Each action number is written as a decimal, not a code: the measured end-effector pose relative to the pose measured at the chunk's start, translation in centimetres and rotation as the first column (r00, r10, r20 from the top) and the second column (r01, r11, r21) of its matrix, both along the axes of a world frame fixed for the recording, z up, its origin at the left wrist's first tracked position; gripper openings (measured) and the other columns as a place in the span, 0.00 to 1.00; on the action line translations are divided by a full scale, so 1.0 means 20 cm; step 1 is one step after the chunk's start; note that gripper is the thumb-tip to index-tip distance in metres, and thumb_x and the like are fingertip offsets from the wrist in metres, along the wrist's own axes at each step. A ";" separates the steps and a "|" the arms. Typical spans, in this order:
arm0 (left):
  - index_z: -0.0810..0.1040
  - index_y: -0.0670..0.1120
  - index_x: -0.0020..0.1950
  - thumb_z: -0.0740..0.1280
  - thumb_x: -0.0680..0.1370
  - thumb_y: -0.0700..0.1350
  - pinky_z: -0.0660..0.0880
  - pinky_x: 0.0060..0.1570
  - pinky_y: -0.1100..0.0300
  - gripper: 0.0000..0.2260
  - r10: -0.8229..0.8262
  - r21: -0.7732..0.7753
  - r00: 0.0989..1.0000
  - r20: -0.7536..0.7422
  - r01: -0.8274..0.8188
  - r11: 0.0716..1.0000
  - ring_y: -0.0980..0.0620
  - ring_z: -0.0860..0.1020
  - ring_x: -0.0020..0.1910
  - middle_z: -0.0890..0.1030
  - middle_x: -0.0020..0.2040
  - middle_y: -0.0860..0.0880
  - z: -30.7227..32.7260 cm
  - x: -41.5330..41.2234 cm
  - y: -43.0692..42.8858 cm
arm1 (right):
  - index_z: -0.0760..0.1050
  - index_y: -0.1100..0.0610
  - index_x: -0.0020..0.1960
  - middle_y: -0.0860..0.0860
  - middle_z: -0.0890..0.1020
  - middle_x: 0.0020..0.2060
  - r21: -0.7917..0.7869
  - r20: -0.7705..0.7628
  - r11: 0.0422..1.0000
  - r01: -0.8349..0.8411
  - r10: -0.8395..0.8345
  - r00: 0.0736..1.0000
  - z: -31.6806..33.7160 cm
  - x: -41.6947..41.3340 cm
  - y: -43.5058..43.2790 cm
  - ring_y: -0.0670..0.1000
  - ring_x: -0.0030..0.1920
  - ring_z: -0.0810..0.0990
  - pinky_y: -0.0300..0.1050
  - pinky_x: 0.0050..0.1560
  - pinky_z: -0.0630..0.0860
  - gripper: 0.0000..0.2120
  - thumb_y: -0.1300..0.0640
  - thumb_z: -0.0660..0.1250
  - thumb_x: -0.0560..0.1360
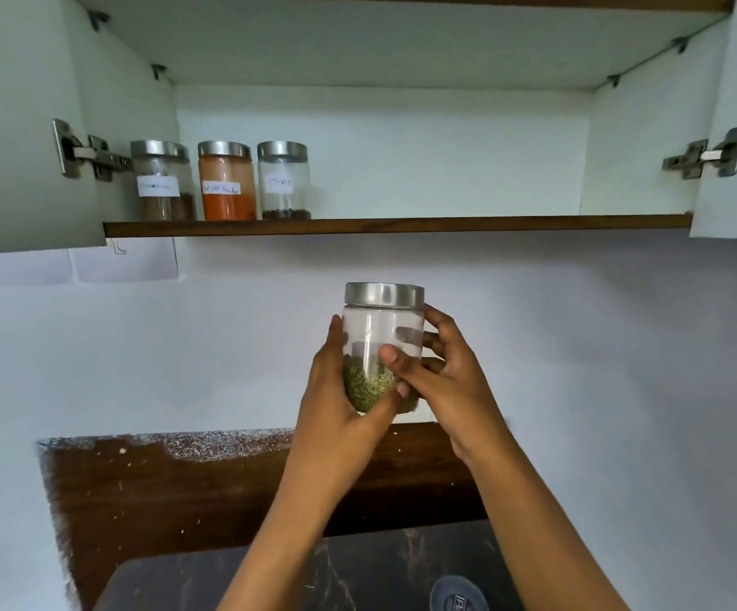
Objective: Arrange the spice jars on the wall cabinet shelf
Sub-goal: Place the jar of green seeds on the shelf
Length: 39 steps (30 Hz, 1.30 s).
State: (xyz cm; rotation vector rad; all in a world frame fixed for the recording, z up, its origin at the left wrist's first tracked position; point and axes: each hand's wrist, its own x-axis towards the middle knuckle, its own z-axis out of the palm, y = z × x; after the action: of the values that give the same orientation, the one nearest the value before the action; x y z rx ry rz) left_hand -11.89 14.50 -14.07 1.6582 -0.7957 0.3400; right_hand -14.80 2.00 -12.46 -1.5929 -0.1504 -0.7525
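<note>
You held a clear cylindrical jar (pixel 382 341) upright in front of the pale wall, below the shelf (pixel 402 225), its long axis vertical and its brushed-metal lid (pixel 384 294) on top. The lower part was filled with a greenish, flaky spice; the upper part was see-through and bare. Your left hand (pixel 340 390) cupped the jar's left side, thumb across the lower front and fingers behind. Your right hand (pixel 441 368) clasped the right side, thumb pressed on the front glass and fingers curled around the back. Both hands were closed on it.

On the left end of the dark wood-edged shelf stood three matching jars in a row, just beside one another, all upright with metal lids and white paper labels facing you. The left jar (pixel 163 183) held a brown powder at the bottom, the middle jar (pixel 226 183) an orange-red powder, filled higher, and the right jar (pixel 284 183) a thin layer of dark whole pieces. The rest of the shelf's smooth white interior ran off to the right. Steel hinges (pixel 89 154) showed on the open doors. Below you lay a dark marbled table (pixel 358 575).
</note>
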 end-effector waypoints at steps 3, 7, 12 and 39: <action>0.51 0.64 0.73 0.72 0.63 0.58 0.77 0.59 0.57 0.44 -0.016 -0.013 1.000 -0.021 0.016 1.000 0.56 0.74 0.63 0.67 0.68 0.58 0.00 0.00 -0.02 | 0.63 0.39 0.65 0.41 0.76 0.56 -0.098 -0.028 0.995 0.017 -0.020 0.999 0.02 -0.04 -0.02 0.46 0.53 0.80 0.37 0.42 0.80 0.35 0.38 0.69 0.59; 0.67 0.56 0.71 0.76 0.58 0.54 0.80 0.51 0.55 0.43 -0.230 -0.271 0.970 -0.080 0.201 0.941 0.52 0.80 0.57 0.78 0.63 0.53 -0.01 0.04 0.00 | 0.67 0.40 0.60 0.41 0.77 0.52 -0.103 -0.021 0.994 -0.026 0.024 0.999 0.06 -0.11 -0.06 0.45 0.50 0.80 0.39 0.43 0.81 0.25 0.40 0.66 0.64; 0.77 0.53 0.62 0.80 0.56 0.50 0.79 0.52 0.51 0.35 -0.552 -0.469 0.827 -0.104 0.449 0.761 0.47 0.79 0.58 0.81 0.59 0.47 -0.02 0.04 0.00 | 0.74 0.48 0.61 0.49 0.81 0.54 0.105 -0.142 0.929 -0.354 0.366 0.920 0.08 -0.13 -0.12 0.51 0.56 0.80 0.48 0.45 0.81 0.31 0.43 0.74 0.59; 0.75 0.43 0.64 0.71 0.66 0.51 0.79 0.53 0.50 0.28 -0.585 -0.588 0.790 -0.183 0.389 0.709 0.42 0.80 0.54 0.81 0.56 0.40 0.07 -0.08 -0.07 | 0.66 0.37 0.66 0.47 0.74 0.63 -0.033 0.050 0.970 -0.240 0.241 0.969 0.15 -0.28 -0.13 0.48 0.62 0.75 0.45 0.56 0.78 0.30 0.49 0.70 0.66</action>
State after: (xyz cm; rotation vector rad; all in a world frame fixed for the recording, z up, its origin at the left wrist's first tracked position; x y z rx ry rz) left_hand -13.43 13.01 -12.57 0.8917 -0.7523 -0.1348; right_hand -20.32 -0.52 -9.46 -1.5458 -0.3878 -0.6060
